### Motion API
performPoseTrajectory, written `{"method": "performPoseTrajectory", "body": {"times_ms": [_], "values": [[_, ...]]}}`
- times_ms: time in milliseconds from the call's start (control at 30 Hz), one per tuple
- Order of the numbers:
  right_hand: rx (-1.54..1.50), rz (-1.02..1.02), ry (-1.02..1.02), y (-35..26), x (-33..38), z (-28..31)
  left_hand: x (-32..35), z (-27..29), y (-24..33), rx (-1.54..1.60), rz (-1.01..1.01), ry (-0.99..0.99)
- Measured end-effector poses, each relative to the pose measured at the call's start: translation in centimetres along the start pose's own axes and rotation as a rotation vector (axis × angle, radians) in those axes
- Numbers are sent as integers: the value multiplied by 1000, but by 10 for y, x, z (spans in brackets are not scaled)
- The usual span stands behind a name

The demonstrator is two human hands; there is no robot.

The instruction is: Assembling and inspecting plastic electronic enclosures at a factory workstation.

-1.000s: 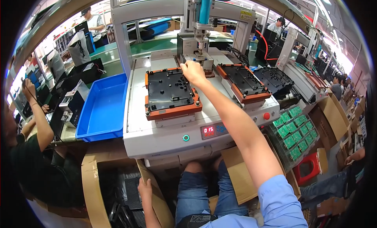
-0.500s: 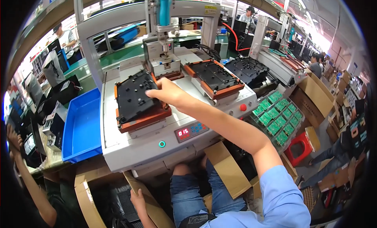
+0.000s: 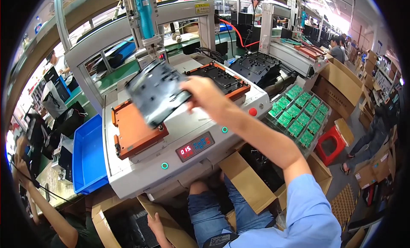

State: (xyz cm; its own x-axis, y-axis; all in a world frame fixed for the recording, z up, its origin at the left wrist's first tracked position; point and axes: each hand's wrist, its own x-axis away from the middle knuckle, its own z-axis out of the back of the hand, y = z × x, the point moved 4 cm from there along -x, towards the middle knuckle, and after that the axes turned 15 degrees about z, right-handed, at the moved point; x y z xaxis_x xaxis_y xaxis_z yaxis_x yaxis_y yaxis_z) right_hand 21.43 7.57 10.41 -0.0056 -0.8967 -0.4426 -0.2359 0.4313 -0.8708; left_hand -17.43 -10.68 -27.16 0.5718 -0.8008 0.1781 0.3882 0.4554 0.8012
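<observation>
Machine bench (image 3: 141, 179), right hand (image 3: 207, 96) lifting blurred plate (image 3: 157, 93)

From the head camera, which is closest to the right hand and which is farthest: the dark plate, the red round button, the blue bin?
1. Dark plate: held in the right hand, lifted over the orange tray.
2. Red round button: on the machine top, just right of the hand.
3. Blue bin: far left, beside the machine.

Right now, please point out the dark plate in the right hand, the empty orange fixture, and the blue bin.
dark plate (image 3: 156, 92), head view, middle of its face
orange fixture (image 3: 136, 130), head view, bare top surface
blue bin (image 3: 87, 156), head view, inner floor
</observation>
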Motion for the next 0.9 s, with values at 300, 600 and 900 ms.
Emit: {"method": "performPoseTrajectory", "body": {"times_ms": [300,600,900], "values": [[727,393,400,-78,-31,245,-14,0,-18,-24,-38,0],[926,235,447,-20,-65,351,-6,2,-11,-38,15,-6],[1634,190,377,0,-73,382,-7,3,-12,-66,35,23]]}}
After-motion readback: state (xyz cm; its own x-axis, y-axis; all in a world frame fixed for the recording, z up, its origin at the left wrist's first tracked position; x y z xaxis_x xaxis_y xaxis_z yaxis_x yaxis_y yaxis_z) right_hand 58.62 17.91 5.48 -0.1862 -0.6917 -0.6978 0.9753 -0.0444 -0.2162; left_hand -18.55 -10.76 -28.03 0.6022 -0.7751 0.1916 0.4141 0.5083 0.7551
